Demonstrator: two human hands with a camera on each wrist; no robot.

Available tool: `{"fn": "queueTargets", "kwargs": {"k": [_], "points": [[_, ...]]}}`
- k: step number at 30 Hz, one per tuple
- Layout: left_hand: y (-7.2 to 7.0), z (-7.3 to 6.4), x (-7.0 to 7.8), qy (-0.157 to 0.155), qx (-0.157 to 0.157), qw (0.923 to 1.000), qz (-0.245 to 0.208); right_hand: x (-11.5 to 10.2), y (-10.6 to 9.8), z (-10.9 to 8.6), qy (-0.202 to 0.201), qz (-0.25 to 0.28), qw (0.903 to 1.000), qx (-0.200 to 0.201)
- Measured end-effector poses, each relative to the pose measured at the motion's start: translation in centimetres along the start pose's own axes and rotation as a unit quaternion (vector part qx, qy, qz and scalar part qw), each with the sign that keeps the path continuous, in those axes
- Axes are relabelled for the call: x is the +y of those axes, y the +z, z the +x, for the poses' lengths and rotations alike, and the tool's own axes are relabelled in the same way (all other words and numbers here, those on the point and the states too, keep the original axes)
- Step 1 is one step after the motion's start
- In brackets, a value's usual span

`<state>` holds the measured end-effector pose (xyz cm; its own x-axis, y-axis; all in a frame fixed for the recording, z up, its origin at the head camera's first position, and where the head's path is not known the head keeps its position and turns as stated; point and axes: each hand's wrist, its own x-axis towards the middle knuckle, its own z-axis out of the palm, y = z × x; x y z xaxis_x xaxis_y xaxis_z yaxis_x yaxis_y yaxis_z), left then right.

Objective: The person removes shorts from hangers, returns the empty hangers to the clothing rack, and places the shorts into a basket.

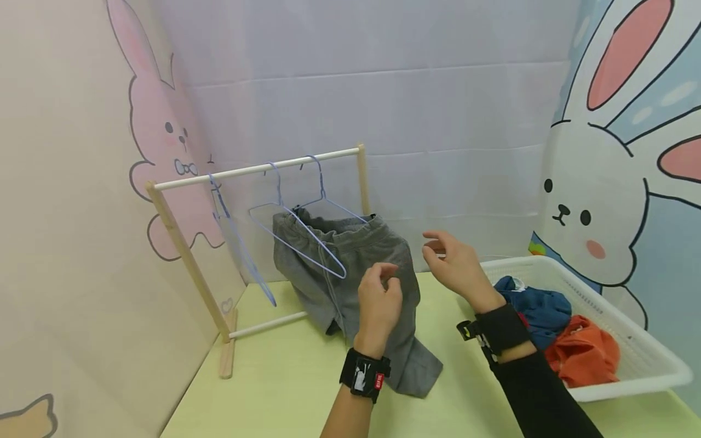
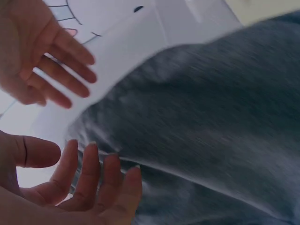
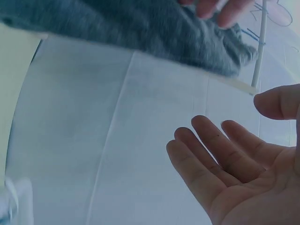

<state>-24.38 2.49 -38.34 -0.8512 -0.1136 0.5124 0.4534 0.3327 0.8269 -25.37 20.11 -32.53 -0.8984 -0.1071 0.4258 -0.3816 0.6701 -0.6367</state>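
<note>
Grey drawstring sweatpants (image 1: 350, 255) hang by the waistband from a light-blue hanger (image 1: 322, 182) on the rack's top bar, their legs reaching down to the table. In front of the pants my left hand (image 1: 380, 301) is raised with loosely bent fingers and holds nothing. To the right of the pants, my right hand (image 1: 454, 264) hovers in the air, also holding nothing. The left wrist view shows both palms beside the grey cloth (image 2: 201, 108). In the right wrist view, the fingers (image 3: 225, 159) spread apart below the cloth (image 3: 140, 33).
A wooden rack (image 1: 186, 255) with a white bar (image 1: 235, 173) stands at the left. Two more hangers, one bare at the left (image 1: 241, 243) and one overlapping the pants (image 1: 279, 207), hang there. A white basket (image 1: 652, 365) holds blue (image 1: 539, 310) and orange clothes (image 1: 586, 353).
</note>
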Motion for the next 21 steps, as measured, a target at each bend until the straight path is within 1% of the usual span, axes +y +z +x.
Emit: {"fn": "queueTargets", "kwargs": {"k": [3, 5, 7, 11, 13, 16, 18, 21], "points": [[-0.4, -0.2, -1.2, -0.022, 0.026, 0.9991, 0.026, -0.6, 0.8, 0.9, -0.007, 0.009, 0.9999, -0.007], [-0.4, -0.3, -2.1, -0.045, 0.031, 0.9973, 0.049, -0.9, 1.4, 1.6, -0.015, 0.01, 0.9998, -0.008], [-0.1, -0.5, -3.0, -0.067, 0.022, 0.9953, 0.066, -1.2, 2.1, 2.3, -0.027, 0.005, 0.9996, -0.007], [1.4, -1.2, -5.0, -0.104, -0.023, 0.9905, 0.087, -2.1, 3.6, 3.8, -0.041, -0.012, 0.9991, -0.006], [2.3, -1.5, -5.8, -0.114, -0.027, 0.9895, 0.085, -2.6, 4.3, 4.4, -0.039, -0.02, 0.9989, -0.013], [3.7, -1.8, -6.7, -0.109, -0.002, 0.9908, 0.08, -3.2, 5.3, 5.1, -0.034, -0.025, 0.9989, -0.022], [4.4, -1.9, -7.0, -0.099, 0.028, 0.9916, 0.078, -3.4, 5.8, 5.4, -0.036, -0.026, 0.9987, -0.024], [5.0, -1.7, -7.4, -0.082, 0.071, 0.9909, 0.079, -3.7, 6.4, 5.5, -0.06, -0.028, 0.9975, -0.027]]}}
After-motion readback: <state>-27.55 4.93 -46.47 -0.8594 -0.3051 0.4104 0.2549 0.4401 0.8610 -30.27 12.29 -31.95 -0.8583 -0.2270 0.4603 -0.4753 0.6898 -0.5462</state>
